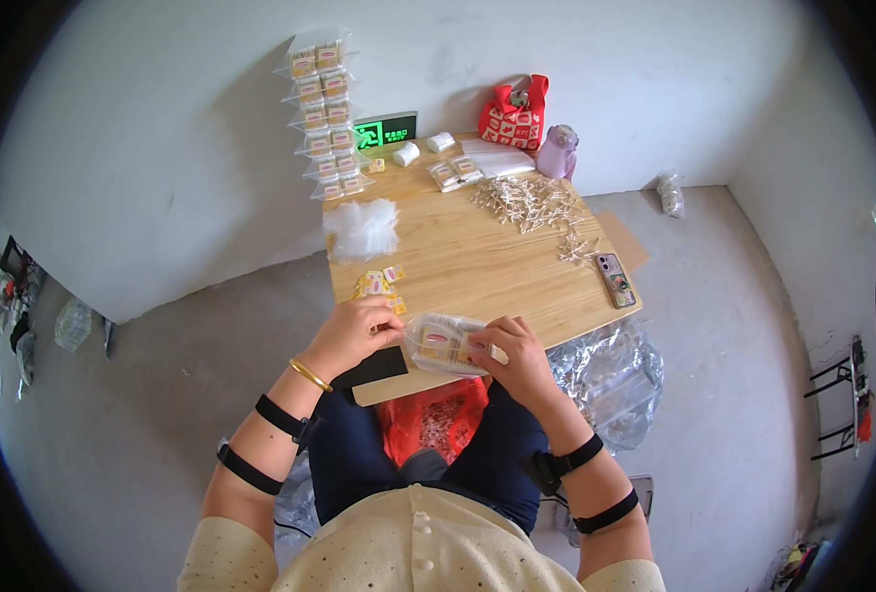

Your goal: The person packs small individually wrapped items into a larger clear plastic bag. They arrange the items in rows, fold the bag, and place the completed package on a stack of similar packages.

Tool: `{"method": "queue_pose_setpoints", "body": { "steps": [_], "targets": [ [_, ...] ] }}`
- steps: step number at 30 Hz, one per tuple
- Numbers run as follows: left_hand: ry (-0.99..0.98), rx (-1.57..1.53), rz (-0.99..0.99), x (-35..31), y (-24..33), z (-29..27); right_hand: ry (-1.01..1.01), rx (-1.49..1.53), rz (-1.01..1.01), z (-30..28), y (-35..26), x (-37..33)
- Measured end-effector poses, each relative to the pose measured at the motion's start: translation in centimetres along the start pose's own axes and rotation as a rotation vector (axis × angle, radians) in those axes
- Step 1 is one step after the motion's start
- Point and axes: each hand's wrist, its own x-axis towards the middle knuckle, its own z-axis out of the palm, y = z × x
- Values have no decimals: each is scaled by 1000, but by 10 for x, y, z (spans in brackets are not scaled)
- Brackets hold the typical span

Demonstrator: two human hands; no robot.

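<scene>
Over the near edge of the table, a clear plastic bag [438, 341] holds small packs of cotton swabs with yellow labels. My right hand [519, 361] grips the bag and packs from the right, thumb below and fingers on top. At the bag's left end, my left hand [351, 333] is closed in a pinch on the plastic edge. Just beyond my left hand lies a small heap of yellow-and-white label cards [377, 284]. A dark flat piece [374, 367] lies at the table edge beneath my left wrist.
Loose cotton swabs [532, 204] spread across the far right of the wooden table [458, 266], near a phone [616, 280] and lilac flask [557, 152]. Clear bags [362, 229] lie at left, before a tall stack of bagged packs [325, 118]. A red bag [433, 419] hangs below.
</scene>
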Motion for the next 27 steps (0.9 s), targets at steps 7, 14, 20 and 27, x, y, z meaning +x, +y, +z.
{"method": "queue_pose_setpoints", "body": {
  "steps": [7, 14, 20, 27],
  "targets": [
    [49, 323, 143, -10, 9, -10, 15, -65, -75, 5, 3, -4],
    [68, 287, 33, -21, 20, -14, 73, 178, 96, 4, 8, -8],
    [82, 235, 4, -18, 15, -9, 48, 447, 275, -4, 23, -21],
    [56, 66, -153, -20, 16, -6, -7, 483, 316, -2, 18, -23]
  ]
}}
